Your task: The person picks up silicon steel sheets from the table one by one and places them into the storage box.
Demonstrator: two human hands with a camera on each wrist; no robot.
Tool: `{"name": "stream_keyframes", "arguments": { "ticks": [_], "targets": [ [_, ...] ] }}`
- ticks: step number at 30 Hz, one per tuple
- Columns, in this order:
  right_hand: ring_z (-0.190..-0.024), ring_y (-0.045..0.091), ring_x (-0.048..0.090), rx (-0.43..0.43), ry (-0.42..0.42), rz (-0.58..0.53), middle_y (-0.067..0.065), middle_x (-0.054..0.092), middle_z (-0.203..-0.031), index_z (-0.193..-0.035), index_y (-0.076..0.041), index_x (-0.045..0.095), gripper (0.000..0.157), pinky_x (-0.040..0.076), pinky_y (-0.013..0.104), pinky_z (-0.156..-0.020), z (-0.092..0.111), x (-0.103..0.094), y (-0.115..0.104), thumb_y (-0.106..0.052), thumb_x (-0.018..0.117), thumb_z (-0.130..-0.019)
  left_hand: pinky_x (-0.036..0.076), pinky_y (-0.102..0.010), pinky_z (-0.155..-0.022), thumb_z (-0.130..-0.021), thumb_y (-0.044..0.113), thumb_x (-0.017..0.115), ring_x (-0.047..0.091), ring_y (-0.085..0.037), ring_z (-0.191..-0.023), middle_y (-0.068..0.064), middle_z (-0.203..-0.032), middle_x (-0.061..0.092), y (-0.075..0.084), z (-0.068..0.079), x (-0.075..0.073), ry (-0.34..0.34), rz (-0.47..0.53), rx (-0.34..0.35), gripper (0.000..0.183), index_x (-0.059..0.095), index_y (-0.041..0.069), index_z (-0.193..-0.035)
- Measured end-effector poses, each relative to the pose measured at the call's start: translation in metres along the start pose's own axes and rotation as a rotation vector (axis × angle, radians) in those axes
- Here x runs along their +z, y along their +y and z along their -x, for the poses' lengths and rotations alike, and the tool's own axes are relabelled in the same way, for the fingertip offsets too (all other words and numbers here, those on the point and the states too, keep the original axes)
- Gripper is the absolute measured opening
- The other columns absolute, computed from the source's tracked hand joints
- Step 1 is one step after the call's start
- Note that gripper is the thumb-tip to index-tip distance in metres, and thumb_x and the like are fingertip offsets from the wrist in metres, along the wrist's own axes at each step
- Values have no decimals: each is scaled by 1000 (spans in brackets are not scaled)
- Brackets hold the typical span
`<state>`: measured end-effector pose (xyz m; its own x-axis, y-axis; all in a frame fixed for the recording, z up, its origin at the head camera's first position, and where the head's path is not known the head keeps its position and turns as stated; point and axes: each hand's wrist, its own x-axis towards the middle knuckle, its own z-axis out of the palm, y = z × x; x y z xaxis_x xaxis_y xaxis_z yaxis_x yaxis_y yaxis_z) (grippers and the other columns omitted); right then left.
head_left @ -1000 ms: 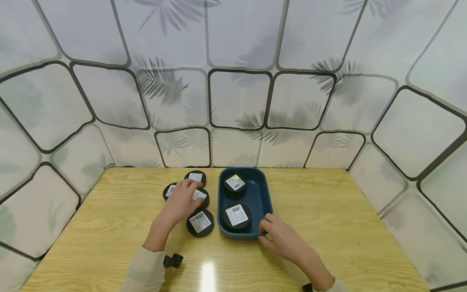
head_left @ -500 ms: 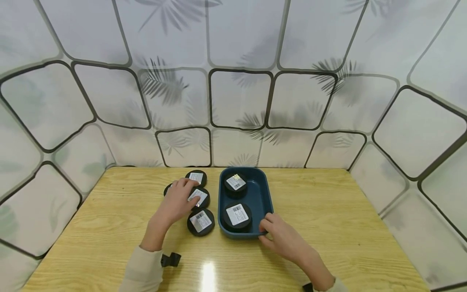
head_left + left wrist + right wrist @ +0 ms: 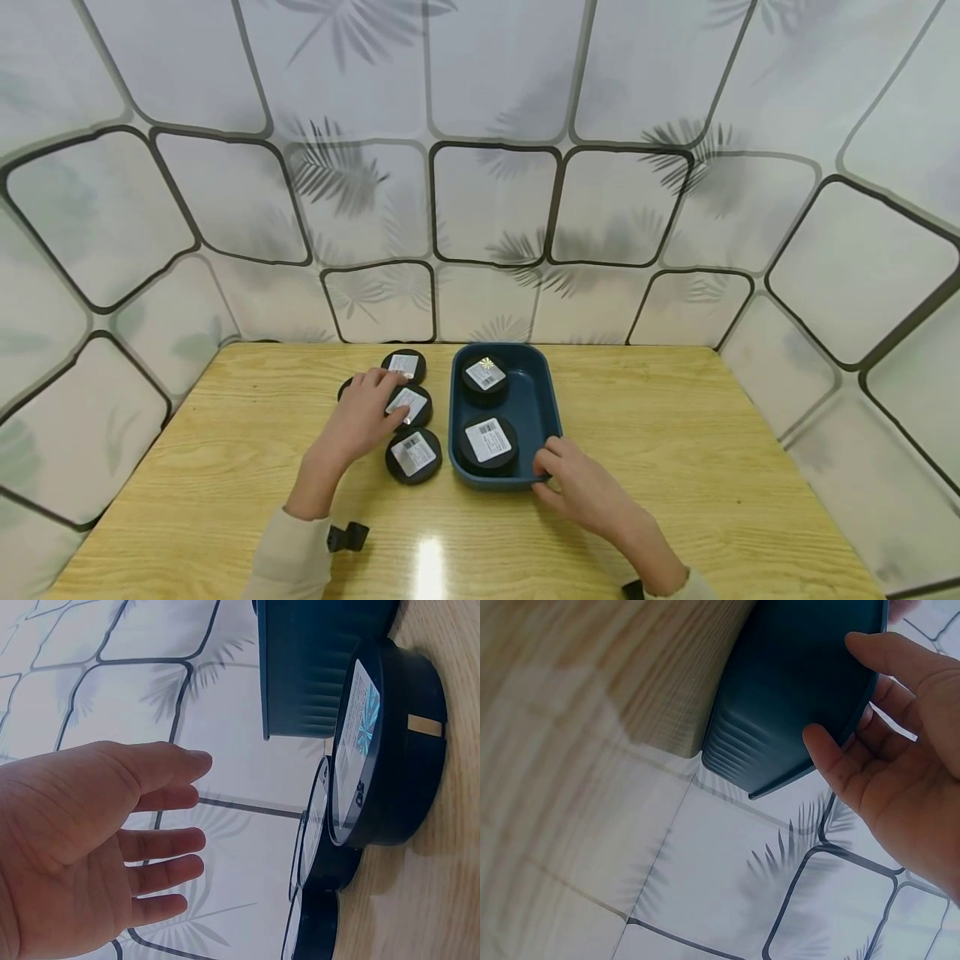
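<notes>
Blue tray [image 3: 534, 400], long axis roughly twelve to six, is pinched at its five-o'clock corner by the right hand [image 3: 583, 493]. Reaching seems the current step: the left hand [image 3: 362, 417], fingers loose, grasping nothing, points toward one o'clock over round black tubs [image 3: 406, 402], labels up, at the tray's nine o'clock, contact unclear; gripping calls for lowering, then curling.

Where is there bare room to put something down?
Free: in the tray, between its black tubs and right side; on the table, right of the tray and right hand, or left of the left hand. Crowded: just left of the tray, where four loose tubs cluster.
</notes>
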<state>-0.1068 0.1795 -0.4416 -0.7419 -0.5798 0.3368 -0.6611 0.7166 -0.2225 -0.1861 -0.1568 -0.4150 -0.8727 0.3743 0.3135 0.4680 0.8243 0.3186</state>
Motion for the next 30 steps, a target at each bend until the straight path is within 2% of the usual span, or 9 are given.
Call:
{"name": "stream_keyframes", "arguments": {
  "ticks": [9, 16, 26, 30],
  "targets": [
    [-78, 9, 41, 16, -30, -19, -8, 44, -84, -81, -16, 56, 26, 43, 25, -67, 0, -3, -1, -6, 79, -79, 45, -60, -90, -90, 20, 72, 53, -47, -112, -22, -118, 58, -5, 4, 4, 9, -17, -7, 38, 61, 3, -122],
    [-77, 8, 41, 11, -25, -10, -8, 44, -83, -82, -17, 56, 25, 43, 24, -67, 0, -2, 0, -8, 79, -80, 47, -57, -90, -89, 19, 74, 54, -44, -110, -23, -118, 58, -3, 9, 1, -31, -43, -9, 38, 63, 2, -121],
    [-77, 9, 41, 10, -37, -21, -7, 44, -84, -82, -16, 56, 25, 43, 25, -67, 0, -3, 0, -6, 79, -80, 46, -58, -93, -88, 18, 74, 55, -44, -111, -24, -118, 59, 0, 15, -2, -43, -45, 26, 38, 62, 1, -120],
    [-77, 9, 41, 6, -35, -23, -7, 44, -84, -82, -16, 56, 25, 43, 25, -67, 0, -4, 0, -6, 79, -80, 46, -58, -93, -89, 19, 72, 55, -43, -111, -23, -119, 59, 2, 17, -4, -85, -31, 22, 38, 61, 2, -122]
  ]
}}
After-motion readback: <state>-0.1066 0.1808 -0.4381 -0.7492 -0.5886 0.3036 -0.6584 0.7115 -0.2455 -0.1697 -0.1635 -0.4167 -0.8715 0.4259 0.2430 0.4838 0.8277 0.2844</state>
